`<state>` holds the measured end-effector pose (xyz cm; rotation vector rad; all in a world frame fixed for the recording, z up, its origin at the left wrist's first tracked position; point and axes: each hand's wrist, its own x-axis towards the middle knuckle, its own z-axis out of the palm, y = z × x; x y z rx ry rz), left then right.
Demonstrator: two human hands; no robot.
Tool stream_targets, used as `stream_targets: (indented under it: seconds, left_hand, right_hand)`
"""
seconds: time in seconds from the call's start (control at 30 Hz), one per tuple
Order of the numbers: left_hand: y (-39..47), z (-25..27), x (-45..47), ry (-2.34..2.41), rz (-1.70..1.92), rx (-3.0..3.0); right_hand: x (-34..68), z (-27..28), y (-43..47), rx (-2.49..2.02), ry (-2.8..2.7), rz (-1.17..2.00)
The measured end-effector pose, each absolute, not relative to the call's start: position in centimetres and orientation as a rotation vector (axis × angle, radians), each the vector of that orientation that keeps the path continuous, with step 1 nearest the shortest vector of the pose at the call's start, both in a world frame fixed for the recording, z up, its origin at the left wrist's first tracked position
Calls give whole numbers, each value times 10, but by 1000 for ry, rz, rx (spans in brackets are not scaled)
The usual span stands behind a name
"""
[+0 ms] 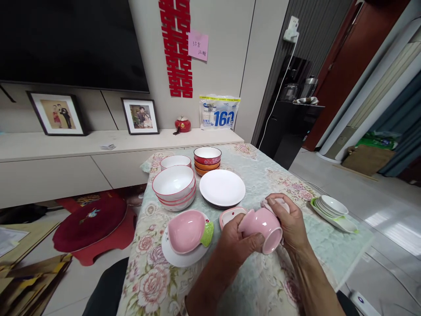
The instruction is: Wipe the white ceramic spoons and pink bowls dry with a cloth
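Tilted on its side, a glossy pink ceramic bowl [265,223] with a round foot is held over the table. My left hand [239,242] is closed around its near left side, thumb along the wall. On the other side my right hand [292,221] is closed on a pale pinkish cloth [282,203] and presses it against the bowl; its inside is hidden from me. Just behind my left hand lies a small pink-rimmed dish [231,215] with red dots, partly covered. To the left, a pink strawberry-shaped bowl [186,231] with a green leaf handle rests on a white plate [176,260].
Stacked red-rimmed white bowls [174,186], red and orange bowls [207,159] and white plates [222,188] stand farther back. Small white dishes [333,205] sit on a green-edged dish at the right edge of the floral tablecloth [153,281]. A red stool [92,228] is at left.
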<state>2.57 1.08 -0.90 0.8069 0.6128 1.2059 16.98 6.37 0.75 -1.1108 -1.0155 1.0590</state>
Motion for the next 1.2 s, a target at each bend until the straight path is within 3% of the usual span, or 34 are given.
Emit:
stream_targets:
  seconds: [0.2,0.47,0.57,0.77,1.03,1.2]
  left_hand:
    - [14,-18,20,712,1203,1012]
    - [9,-3,24,822,1358,1053]
    - [8,-6,24,856,1382,1095]
    - [7,-12,24,945,1345,1129]
    - [10,-5,25,763,1433,1025]
    - [6,-8,25,905,1367,1121]
  right_hand:
    - [169,5,60,-1118,-1400,634]
    - [157,15,41,-698,-1890,6]
    - [157,13,42,-657,-1860,29]
    - [165,3,53,-1133,-1448,383]
    - [150,21,33,-688,-1919,-7]
    - [165,14,47,-953,-1641,254]
